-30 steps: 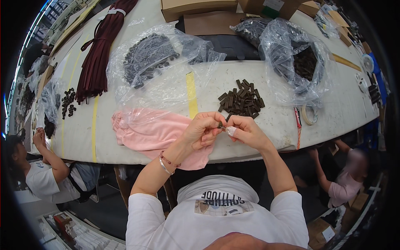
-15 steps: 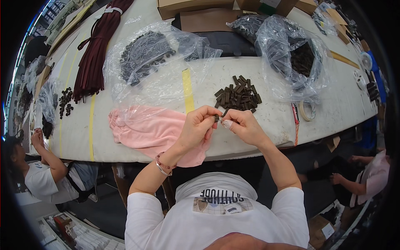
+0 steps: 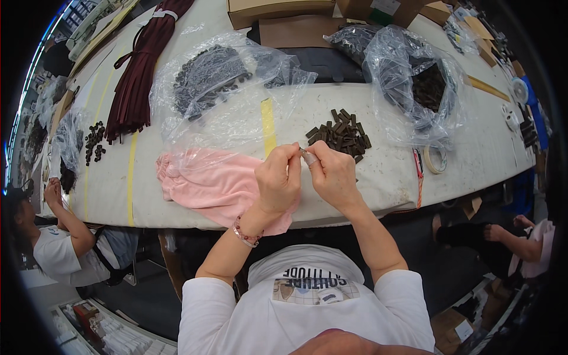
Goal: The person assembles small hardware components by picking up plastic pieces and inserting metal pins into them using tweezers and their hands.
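Note:
My left hand (image 3: 277,180) and my right hand (image 3: 332,177) meet above the table's near half, both closed in a pinch. Between their fingertips is a tiny dark piece, mostly covered, so its kind cannot be made out. Pale tape (image 3: 310,158) wraps a finger or thumb of my right hand. Just beyond that hand lies a heap of small dark brown oblong pieces (image 3: 342,131). A pink cloth (image 3: 207,186) with a gathered end lies under and left of my left wrist.
A clear plastic bag (image 3: 213,77) over small dark rings lies far left of centre; another bag (image 3: 408,89) of brown pieces is at the right. A dark red cord bundle (image 3: 136,77), a tape roll (image 3: 436,160) and a red-handled tool (image 3: 419,168) lie around. People sit at both sides.
Both hands have turned inward and drawn closer together, their fingertips now touching around the small piece and hiding more of it. The person at the right has shifted lower.

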